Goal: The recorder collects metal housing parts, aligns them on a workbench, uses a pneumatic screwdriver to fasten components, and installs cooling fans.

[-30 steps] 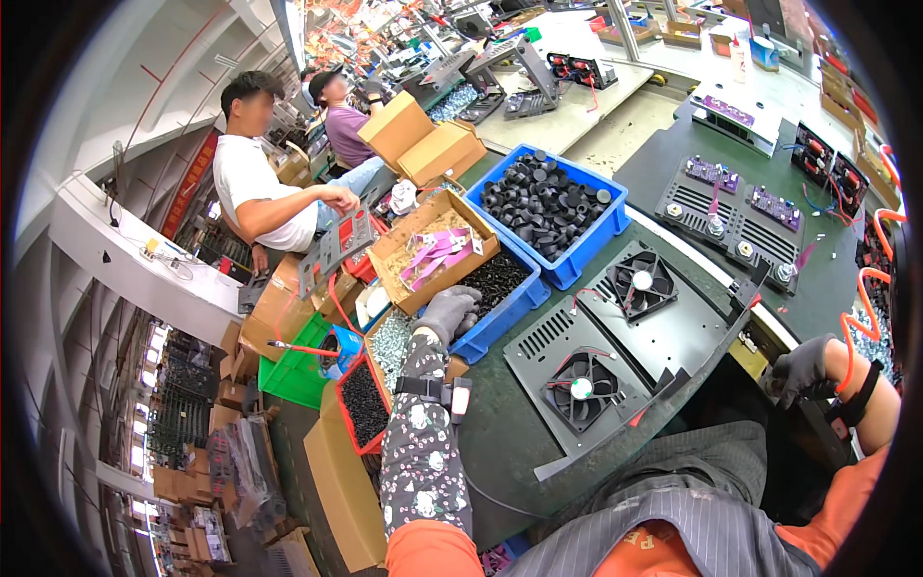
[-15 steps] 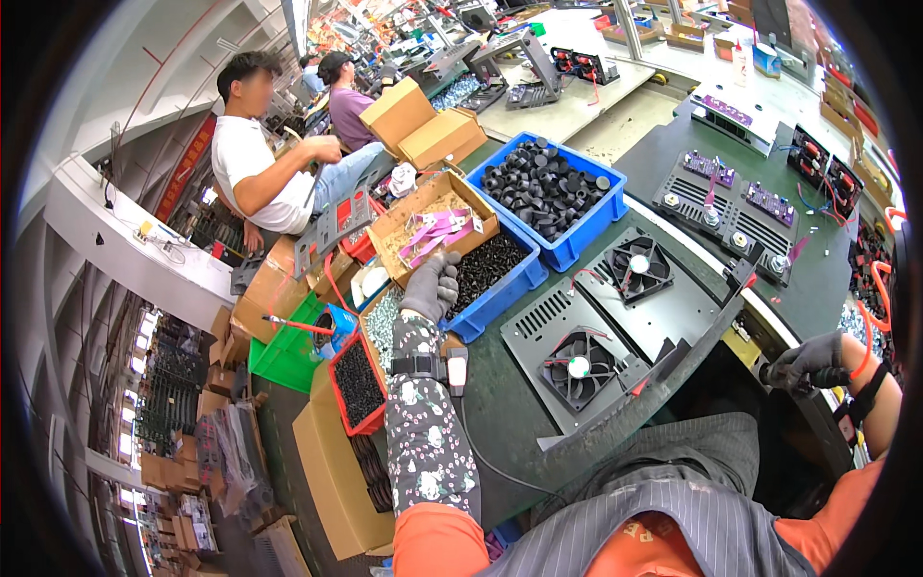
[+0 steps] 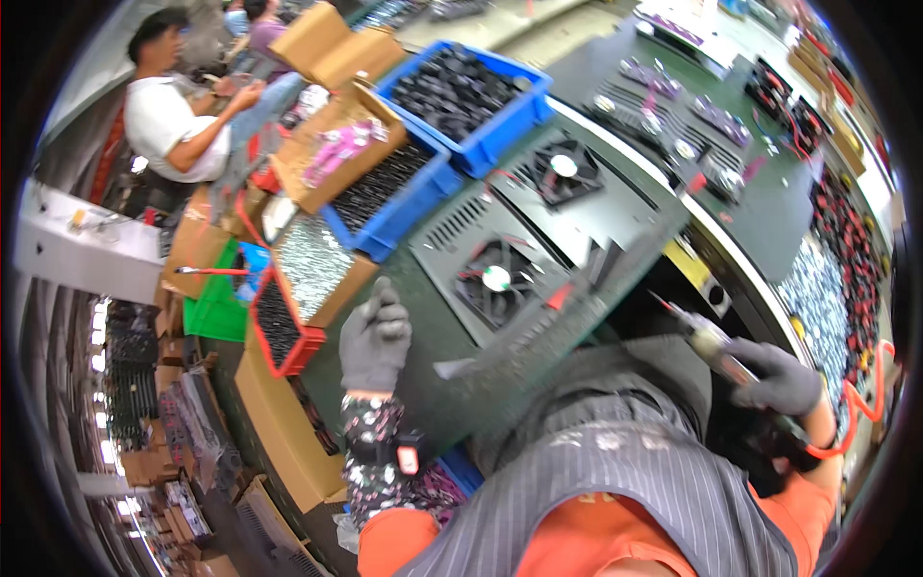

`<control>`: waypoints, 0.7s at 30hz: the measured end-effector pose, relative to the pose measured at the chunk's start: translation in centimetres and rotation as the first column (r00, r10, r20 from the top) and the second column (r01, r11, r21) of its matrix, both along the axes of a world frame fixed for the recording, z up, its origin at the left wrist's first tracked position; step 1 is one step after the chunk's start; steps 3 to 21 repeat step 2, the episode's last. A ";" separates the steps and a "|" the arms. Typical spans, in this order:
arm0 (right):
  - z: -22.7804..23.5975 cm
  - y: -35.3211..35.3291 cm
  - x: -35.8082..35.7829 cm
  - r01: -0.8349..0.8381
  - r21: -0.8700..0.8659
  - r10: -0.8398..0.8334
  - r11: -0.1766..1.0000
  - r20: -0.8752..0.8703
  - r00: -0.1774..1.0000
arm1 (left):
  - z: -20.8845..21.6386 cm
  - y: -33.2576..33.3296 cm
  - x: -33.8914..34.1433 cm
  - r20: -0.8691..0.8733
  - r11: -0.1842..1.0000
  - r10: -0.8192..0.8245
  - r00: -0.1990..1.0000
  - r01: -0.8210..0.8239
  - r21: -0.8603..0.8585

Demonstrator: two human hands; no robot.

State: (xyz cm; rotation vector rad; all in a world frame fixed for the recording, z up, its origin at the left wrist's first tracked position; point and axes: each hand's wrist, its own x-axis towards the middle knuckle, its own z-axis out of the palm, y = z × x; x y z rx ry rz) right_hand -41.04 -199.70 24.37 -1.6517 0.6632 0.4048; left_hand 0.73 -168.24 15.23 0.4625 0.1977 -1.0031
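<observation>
My left hand point(image 3: 377, 341), in a grey glove, is above the green bench top, beside a box of silver screws point(image 3: 310, 264). Its fingers are curled together, and whatever they may pinch is too small or blurred to make out. In my gloved right hand point(image 3: 777, 377) is a power screwdriver point(image 3: 710, 338), its thin bit pointing up and left past the bench edge. Between the hands lie grey metal panels point(image 3: 617, 213). One black fan point(image 3: 500, 300) sits on the nearer panel, and a second fan point(image 3: 579, 157) rests on the farther one.
Beyond the left hand stand a red bin point(image 3: 304, 350), blue bins point(image 3: 507, 132) of small black parts and a cardboard box point(image 3: 386, 135) with pink pieces. An orange coiled hose point(image 3: 854, 415) hangs by my right arm. A co-worker point(image 3: 173, 120) sits at far left.
My left hand has drawn back from the parts boxes toward me. The right hand has moved inward, and the screwdriver now shows in it. The whole view has shifted and is blurred.
</observation>
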 end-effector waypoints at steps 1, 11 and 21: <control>-1.3 0.6 0.2 0.001 0.051 -0.006 0.999 0.109 0.994 | -0.6 0.8 -1.5 -0.057 0.984 -0.130 0.990 0.122 -0.133; -2.9 1.1 0.5 -0.019 0.052 0.007 0.998 0.220 0.975 | -1.4 1.8 -3.1 -0.043 0.940 -0.266 0.963 0.250 -0.233; -2.9 1.1 0.5 -0.019 0.052 0.007 0.998 0.220 0.975 | -1.4 1.8 -3.1 -0.043 0.940 -0.266 0.963 0.250 -0.233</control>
